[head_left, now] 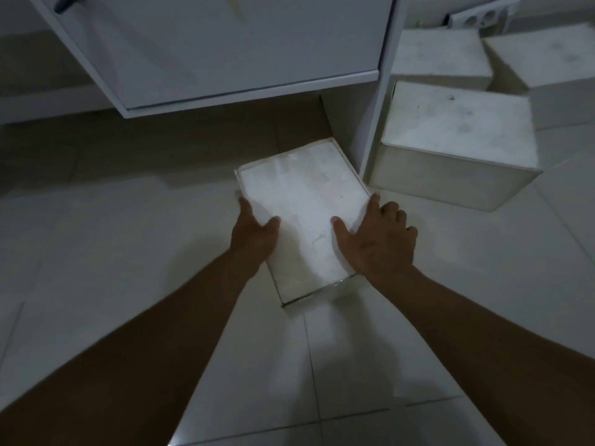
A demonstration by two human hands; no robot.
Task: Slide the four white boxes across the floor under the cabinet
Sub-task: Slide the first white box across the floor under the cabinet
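Two bare forearms reach into the head view from the lower corners, with no sleeve, cuff, watch, band or glove covering them as far as the picture's edge. The left hand (pixel 254 235) is bare, with no ring on the thumb or on the part of the palm side that shows. The right hand (pixel 376 243) is bare too; its knuckles and short nails show, with no ring visible on them.

A white socket strip (pixel 479 19) lies on the floor at the far right, by the wall. Pale square floor tiles (pixel 370 365) with thin grout lines cover the near ground. A dark handle (pixel 66 3) shows at the far left, top edge
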